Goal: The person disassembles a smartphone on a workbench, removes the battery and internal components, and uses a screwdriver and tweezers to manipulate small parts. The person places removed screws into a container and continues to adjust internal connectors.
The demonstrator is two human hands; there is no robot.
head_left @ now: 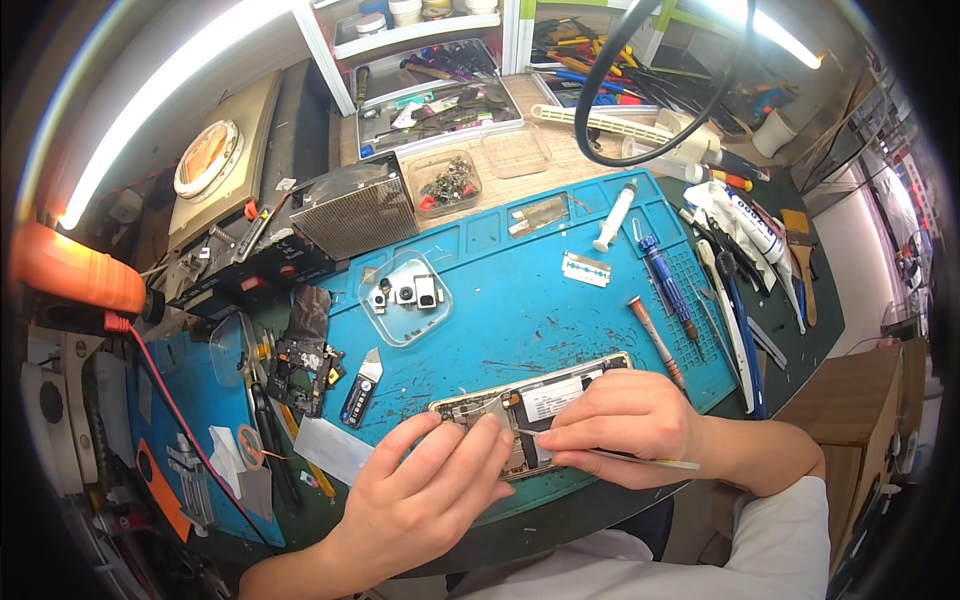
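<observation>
An opened smartphone (548, 402) lies on the blue work mat near its front edge, its circuit boards and a white-labelled battery exposed. My left hand (425, 490) is closed over the phone's left end, fingers bent onto it and the thumb by the near edge. My right hand (640, 425) pinches thin metal tweezers (645, 459), whose tip points left into the phone's middle beside the left fingertips. A small pale piece by those fingertips is too small to make out. My hands hide parts of both phone ends.
On the mat are a clear tub (405, 325) of camera modules, a utility blade (362, 388), a razor blade (586, 269), a syringe (615, 216) and a blue screwdriver (668, 285). Loose circuit boards (305, 360) lie left. A black cable (590, 110) loops overhead; tool drawers (440, 105) stand behind.
</observation>
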